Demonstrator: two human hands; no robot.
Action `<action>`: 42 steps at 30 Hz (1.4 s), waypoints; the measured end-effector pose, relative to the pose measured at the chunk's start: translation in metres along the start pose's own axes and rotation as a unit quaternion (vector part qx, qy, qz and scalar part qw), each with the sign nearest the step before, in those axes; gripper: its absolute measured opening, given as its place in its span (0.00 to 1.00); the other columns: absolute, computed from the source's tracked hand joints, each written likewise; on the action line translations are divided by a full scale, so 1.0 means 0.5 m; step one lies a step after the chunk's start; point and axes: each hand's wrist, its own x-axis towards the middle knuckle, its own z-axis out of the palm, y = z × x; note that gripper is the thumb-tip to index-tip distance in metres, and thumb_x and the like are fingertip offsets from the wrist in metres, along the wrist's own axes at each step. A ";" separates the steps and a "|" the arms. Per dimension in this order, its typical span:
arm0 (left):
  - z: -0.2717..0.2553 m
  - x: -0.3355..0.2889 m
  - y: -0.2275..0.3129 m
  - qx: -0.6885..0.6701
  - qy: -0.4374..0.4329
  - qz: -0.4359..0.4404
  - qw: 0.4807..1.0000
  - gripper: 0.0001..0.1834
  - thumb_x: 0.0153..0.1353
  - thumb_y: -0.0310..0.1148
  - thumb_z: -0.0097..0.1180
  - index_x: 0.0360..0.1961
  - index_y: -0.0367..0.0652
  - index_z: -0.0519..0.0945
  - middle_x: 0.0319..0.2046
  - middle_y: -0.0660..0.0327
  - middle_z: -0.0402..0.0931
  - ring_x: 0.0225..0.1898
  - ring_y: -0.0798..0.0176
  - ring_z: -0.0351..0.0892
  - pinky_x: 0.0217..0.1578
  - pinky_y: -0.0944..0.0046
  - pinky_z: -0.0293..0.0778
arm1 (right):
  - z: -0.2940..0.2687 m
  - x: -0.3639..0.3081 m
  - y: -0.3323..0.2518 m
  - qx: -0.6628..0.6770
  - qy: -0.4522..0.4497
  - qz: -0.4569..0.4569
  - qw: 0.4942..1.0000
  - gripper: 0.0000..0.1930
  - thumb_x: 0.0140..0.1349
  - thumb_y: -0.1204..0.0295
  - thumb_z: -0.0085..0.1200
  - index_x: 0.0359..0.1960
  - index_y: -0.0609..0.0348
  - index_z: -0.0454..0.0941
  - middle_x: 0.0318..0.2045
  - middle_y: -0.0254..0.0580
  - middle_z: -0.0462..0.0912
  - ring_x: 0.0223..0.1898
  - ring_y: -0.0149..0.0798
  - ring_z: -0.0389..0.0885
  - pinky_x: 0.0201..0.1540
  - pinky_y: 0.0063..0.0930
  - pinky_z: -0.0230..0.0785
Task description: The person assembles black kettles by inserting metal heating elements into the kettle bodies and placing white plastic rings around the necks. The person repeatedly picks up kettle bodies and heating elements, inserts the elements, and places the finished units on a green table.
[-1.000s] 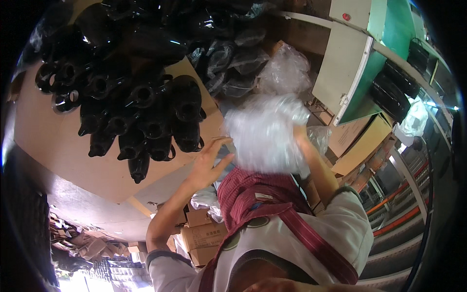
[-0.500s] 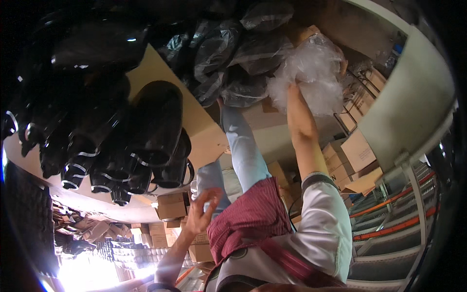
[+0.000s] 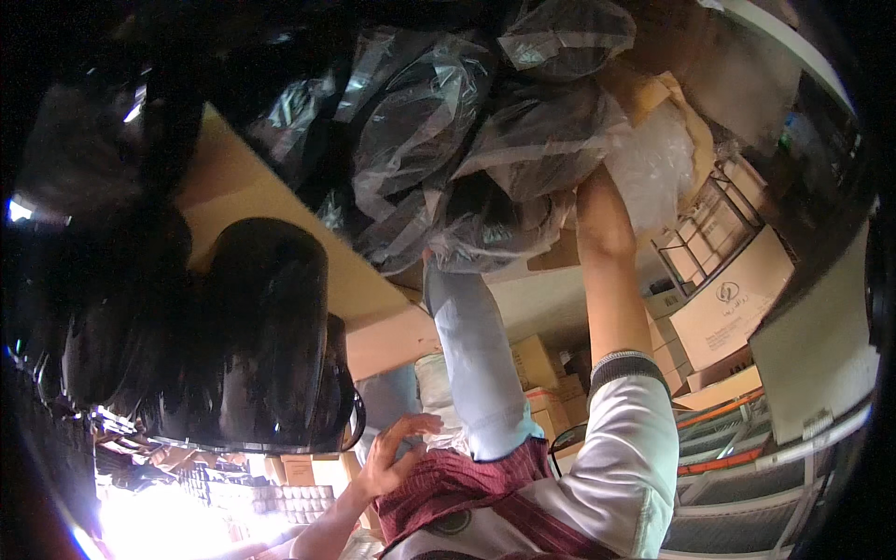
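Note:
My left hand (image 3: 397,455) hovers low, beside my apron, its fingers apart and holding nothing. Up to the right, my right hand (image 3: 600,194) reaches in among dark objects wrapped in clear plastic bags (image 3: 546,140). The plastic hides its fingers, so a grip cannot be made out. Just right of that hand lies a crumpled bundle of clear plastic (image 3: 658,168), against a torn-edged brown cardboard piece (image 3: 698,131). Several glossy black mugs (image 3: 271,327) stand close together on the left, one handle showing.
A cardboard panel (image 3: 280,205) separates the black mugs from the bagged objects. Cardboard cartons (image 3: 733,299) are stacked at the right, beside a metal rack with orange rails (image 3: 723,462). Bright light comes from the lower left.
My right hand has gone from the clear plastic bundle to the bagged dark objects on its left. The view has shifted, and the mugs and bags appear larger. My left hand stays empty.

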 end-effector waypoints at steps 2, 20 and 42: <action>-0.013 -0.003 0.000 0.022 -0.016 0.011 1.000 0.23 0.57 0.19 0.50 0.57 0.34 0.74 0.51 0.49 0.78 0.53 0.54 0.79 0.56 0.57 0.73 | -0.042 -0.022 0.023 0.003 0.007 0.002 1.000 0.28 0.64 0.54 0.54 0.57 0.64 0.74 0.52 0.58 0.80 0.57 0.56 0.77 0.60 0.49 0.67; 0.075 -0.182 -0.008 0.149 0.147 0.143 0.967 0.24 0.55 0.20 0.49 0.56 0.38 0.75 0.48 0.51 0.80 0.49 0.53 0.82 0.51 0.56 0.78 | -0.487 -0.268 -0.116 -0.087 -0.016 0.207 0.974 0.41 0.56 0.69 0.61 0.69 0.67 0.51 0.56 0.63 0.77 0.56 0.59 0.79 0.60 0.44 0.70; -0.174 0.209 0.662 0.718 0.582 0.110 0.365 0.49 0.48 0.34 0.67 0.73 0.46 0.59 0.73 0.54 0.53 0.73 0.37 0.50 0.64 0.24 0.51 | -0.625 -0.117 -0.796 0.372 0.091 -0.196 0.903 0.47 0.48 0.72 0.73 0.70 0.32 0.61 0.56 0.66 0.68 0.60 0.64 0.69 0.59 0.47 0.67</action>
